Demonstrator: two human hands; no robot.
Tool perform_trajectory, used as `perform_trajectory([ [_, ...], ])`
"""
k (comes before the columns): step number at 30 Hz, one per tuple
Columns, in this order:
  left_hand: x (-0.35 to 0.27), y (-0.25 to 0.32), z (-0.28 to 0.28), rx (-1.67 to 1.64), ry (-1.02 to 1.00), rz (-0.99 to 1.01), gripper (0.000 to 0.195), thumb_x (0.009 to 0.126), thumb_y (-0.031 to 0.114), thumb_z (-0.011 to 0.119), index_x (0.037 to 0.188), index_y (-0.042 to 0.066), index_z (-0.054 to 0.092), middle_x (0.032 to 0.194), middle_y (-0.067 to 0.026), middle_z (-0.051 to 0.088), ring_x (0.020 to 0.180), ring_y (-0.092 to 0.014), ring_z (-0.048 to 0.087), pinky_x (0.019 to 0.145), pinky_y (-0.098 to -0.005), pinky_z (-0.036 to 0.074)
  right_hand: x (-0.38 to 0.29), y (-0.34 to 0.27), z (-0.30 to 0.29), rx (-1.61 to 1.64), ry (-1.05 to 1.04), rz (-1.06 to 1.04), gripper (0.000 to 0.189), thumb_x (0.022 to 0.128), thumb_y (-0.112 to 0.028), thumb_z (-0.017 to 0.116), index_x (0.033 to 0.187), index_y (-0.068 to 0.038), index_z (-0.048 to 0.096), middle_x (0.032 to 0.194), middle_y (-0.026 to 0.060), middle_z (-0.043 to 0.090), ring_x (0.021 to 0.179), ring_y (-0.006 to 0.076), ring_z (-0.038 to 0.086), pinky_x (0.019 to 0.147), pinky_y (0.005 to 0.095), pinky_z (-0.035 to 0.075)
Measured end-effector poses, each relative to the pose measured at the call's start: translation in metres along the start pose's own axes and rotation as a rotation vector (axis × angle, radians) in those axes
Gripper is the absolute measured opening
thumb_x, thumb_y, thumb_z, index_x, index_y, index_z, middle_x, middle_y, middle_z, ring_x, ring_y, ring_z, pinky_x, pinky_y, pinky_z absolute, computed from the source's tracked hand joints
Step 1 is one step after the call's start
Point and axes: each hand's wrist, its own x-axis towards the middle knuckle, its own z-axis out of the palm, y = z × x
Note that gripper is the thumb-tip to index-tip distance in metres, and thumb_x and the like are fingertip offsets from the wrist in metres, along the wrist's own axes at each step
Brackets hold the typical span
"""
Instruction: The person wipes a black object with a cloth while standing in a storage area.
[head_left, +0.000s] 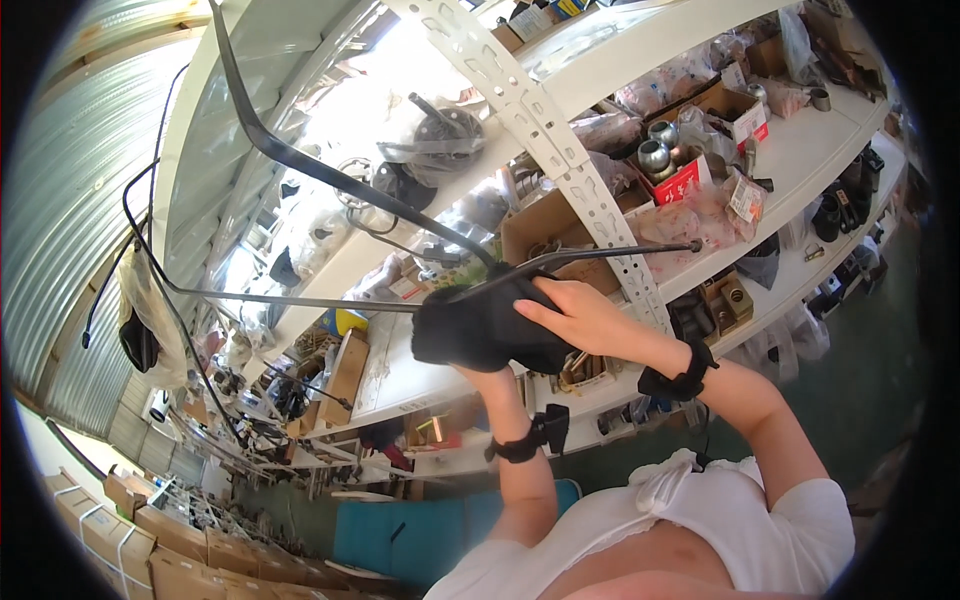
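Observation:
A black cloth is bunched around bent black metal rods. My right hand grips the cloth from the right, thumb and forefinger lying over it and the other fingers partly hidden. My left hand goes under the cloth from below, and its fingers are covered. One thick rod rises from the cloth to the upper left and bends near its top. A thinner rod runs left from the cloth. Another rod end sticks out to the right, above my right hand. Whether these rods are joined is hidden.
White metal shelving with a perforated post stands close in front. Its shelves hold cardboard boxes, bagged parts and metal balls. More black rods and a bagged black item hang at left. Below are a blue-green padded surface and stacked cartons.

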Motion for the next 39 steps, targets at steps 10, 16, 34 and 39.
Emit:
perform_trajectory([
  [10,0.075,-0.047,-0.027,0.026,-0.108,0.069,0.016,0.086,0.016,0.041,0.086,0.004,0.051,0.077,-0.0066,0.053,0.067,-0.017,0.052,0.061,-0.0281,0.046,0.008,-0.001,0.016,-0.024,-0.025,-0.007,0.033,0.085,-0.028,0.045,0.100,0.001,0.047,0.087,0.0215,0.055,0.083,0.0369,0.052,0.071,0.0366,0.041],
  [16,0.073,-0.032,-0.037,0.694,-0.100,0.499,0.020,0.086,0.015,0.038,0.093,0.003,0.052,0.072,-0.0065,0.052,0.060,-0.016,0.052,0.052,-0.0278,0.045,-0.001,0.002,0.023,-0.015,-0.059,0.057,0.031,0.087,-0.027,0.041,0.102,0.000,0.045,0.088,0.0210,0.055,0.083,0.0372,0.052,0.072,0.0368,0.041],
  [34,-0.043,-0.045,-0.018,-0.034,-0.172,-0.282,0.018,0.085,0.019,0.045,0.078,0.004,0.051,0.072,-0.0038,0.053,0.064,-0.014,0.050,0.057,-0.0246,0.041,-0.059,0.029,0.018,-0.071,-0.015,0.193,0.015,0.081,-0.009,0.043,0.081,0.005,0.047,0.071,0.0236,0.050,0.068,0.0393,0.048,0.058,0.0361,0.040],
  [39,-0.068,-0.051,-0.046,-0.212,-0.194,-0.403,0.018,0.084,0.010,0.043,0.096,-0.003,0.050,0.094,-0.0065,0.055,0.085,-0.014,0.052,0.074,-0.0250,0.042,-0.085,0.050,0.018,-0.133,0.239,0.202,0.012,0.080,-0.006,0.042,0.080,0.005,0.048,0.069,0.0165,0.053,0.062,0.0259,0.051,0.057,0.0316,0.040],
])
